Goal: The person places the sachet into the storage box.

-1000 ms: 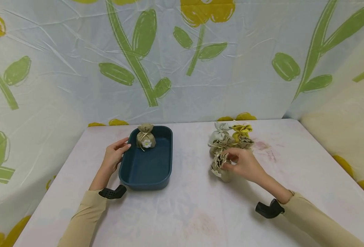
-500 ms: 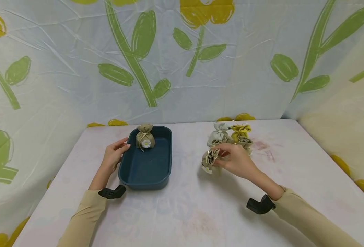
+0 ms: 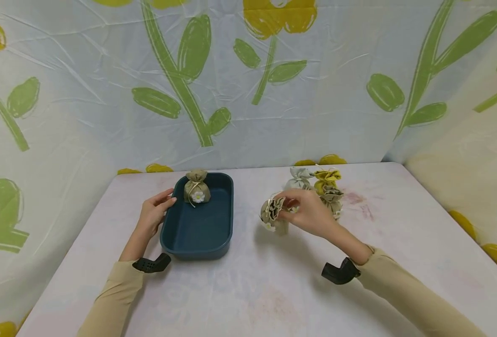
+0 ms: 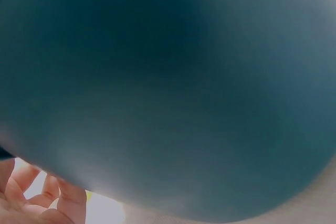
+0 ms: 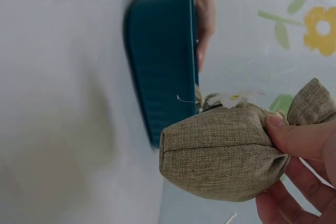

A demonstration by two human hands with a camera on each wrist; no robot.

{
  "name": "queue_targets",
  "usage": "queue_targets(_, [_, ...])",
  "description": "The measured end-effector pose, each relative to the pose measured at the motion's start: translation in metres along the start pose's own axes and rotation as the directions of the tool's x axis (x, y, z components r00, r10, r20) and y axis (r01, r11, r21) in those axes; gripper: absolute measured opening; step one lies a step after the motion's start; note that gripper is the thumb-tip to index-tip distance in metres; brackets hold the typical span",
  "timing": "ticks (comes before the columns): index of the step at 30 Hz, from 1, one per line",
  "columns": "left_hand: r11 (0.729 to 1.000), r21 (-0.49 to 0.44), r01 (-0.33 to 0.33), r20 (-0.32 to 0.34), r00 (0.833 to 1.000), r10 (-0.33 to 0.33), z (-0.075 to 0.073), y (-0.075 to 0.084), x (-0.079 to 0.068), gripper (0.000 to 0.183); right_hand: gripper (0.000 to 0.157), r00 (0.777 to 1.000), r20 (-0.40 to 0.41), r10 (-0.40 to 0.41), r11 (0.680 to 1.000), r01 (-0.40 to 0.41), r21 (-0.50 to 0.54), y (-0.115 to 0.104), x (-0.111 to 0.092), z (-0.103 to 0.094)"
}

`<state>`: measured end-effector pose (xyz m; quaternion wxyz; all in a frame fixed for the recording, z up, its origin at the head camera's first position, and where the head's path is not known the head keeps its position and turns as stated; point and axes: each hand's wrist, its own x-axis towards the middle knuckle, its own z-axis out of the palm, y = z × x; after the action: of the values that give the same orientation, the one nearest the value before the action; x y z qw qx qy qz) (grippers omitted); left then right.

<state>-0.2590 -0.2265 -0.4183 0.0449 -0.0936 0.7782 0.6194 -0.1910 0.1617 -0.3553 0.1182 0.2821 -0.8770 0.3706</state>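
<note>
My right hand pinches a tan burlap drawstring pouch by its gathered neck, holding it above the table. A white flower decorates its side. The pouch hangs to the right of a dark blue rectangular bin. At the bin's left side my left hand grips the rim, its thumb at the edge; in the left wrist view the curled fingers show beside the blue wall. Another tan pouch with a white flower stands inside the bin, in its far left corner.
Behind my right hand stand a pale grey pouch, a yellow pouch and a tan pouch, grouped closely and partly covered by the hand. A flower-printed cloth hangs behind the table.
My right hand has lifted the tan pouch away from the group and carried it left toward the bin. My left hand and the bin have stayed in place.
</note>
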Motion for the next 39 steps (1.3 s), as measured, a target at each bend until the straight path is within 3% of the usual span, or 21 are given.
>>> queue_targets(16, [1.0, 0.008, -0.001, -0.007, 1.0, 0.001, 0.001, -0.005, -0.004, 0.052, 0.03, 0.997, -0.004, -0.079, 0.996, 0.079, 0.035, -0.015, 0.032, 0.008])
queue_targets(39, [1.0, -0.018, -0.002, 0.0, 1.0, 0.002, 0.002, 0.0, -0.001, 0.053, 0.031, 0.998, 0.013, -0.069, 0.996, 0.068, 0.061, -0.032, 0.083, 0.022])
